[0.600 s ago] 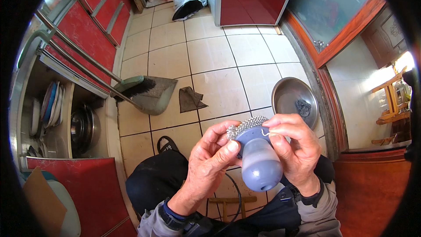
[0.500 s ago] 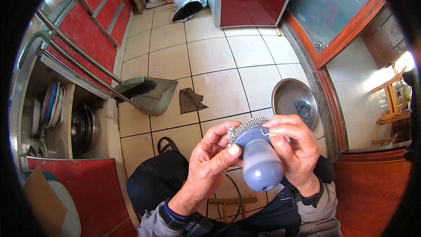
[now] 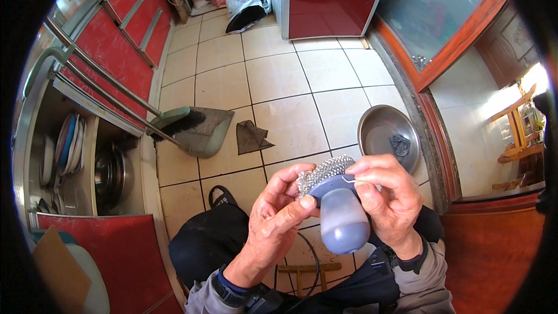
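Between my hands is a pot scrubber [image 3: 345, 221] with a blue-grey, partly translucent handle and a silver wire-mesh head [image 3: 326, 171]. Its mesh points up and away from me, the rounded handle end down toward me. My left hand [image 3: 278, 215] grips the left rim, fingers behind the mesh and thumb on the collar. On the right, my right hand [image 3: 395, 197] holds the other side of the rim, with a short pale strand [image 3: 349, 181] at its thumb and forefinger. The fingers behind the mesh are partly hidden.
A steel basin [image 3: 372, 122] with a dark scouring pad [image 3: 400, 145] stands at the right. A dark cloth [image 3: 251, 138] lies on the tiles beside a dustpan [image 3: 212, 139] and broom. At left, an open cabinet holds plates [image 3: 72, 145] and pans [image 3: 107, 174]. A small wooden stool [image 3: 308, 267] is below.
The scrubber has tipped slightly, so its mesh shows more and the hole in the handle end is out of sight. Both hands keep hold of its rim.
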`<state>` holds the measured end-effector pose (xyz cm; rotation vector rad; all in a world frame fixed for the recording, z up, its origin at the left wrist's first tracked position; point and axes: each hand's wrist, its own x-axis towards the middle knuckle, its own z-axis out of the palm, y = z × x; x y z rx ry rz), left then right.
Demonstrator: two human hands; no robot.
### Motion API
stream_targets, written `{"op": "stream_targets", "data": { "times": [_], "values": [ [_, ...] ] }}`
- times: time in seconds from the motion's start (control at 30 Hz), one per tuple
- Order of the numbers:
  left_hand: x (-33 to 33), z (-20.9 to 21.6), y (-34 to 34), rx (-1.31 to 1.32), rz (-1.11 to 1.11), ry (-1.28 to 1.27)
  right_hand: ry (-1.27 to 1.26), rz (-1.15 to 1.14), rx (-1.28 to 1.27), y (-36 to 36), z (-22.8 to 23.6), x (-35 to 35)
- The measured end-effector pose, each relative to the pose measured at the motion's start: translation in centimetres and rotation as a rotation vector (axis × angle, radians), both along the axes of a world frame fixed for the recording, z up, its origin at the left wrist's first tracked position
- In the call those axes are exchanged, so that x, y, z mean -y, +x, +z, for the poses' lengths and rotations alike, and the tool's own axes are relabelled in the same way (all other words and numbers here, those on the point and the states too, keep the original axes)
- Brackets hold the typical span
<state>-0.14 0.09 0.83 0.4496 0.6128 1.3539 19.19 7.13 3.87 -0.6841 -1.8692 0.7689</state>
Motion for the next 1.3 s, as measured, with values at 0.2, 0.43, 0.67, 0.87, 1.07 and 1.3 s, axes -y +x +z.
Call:
{"op": "stream_targets", "data": {
  "times": [0.2,0.43,0.67,0.87,1.07,1.3],
  "values": [
    [-0.1,-0.4,0.1,0.01,0.022,-0.026,0.024,0.033,-0.003,-0.2,-0.1,0.1],
    [-0.1,0.2,0.2,-0.006,0.013,-0.037,0.027,0.034,0.044,-0.1,0.0,0.1],
    [-0.2,-0.1,0.3,-0.014,0.029,-0.012,0.081,-0.053,0.032,0.2,0.4,0.4],
    [-0.2,-0.5,-0.1,-0.091,-0.011,0.098,-0.535,0.204,-0.231,0.7,0.2,-0.3],
    [-0.4,-0.5,0.6,-0.113,0.067,0.076,-0.187,0.227,0.022,0.8,0.6,-0.1],
    [-0.8,-0.5,0.5,-0.063,0.029,0.103,0.183,0.134,0.154,-0.1,0.4,-0.1]
  ]
}}
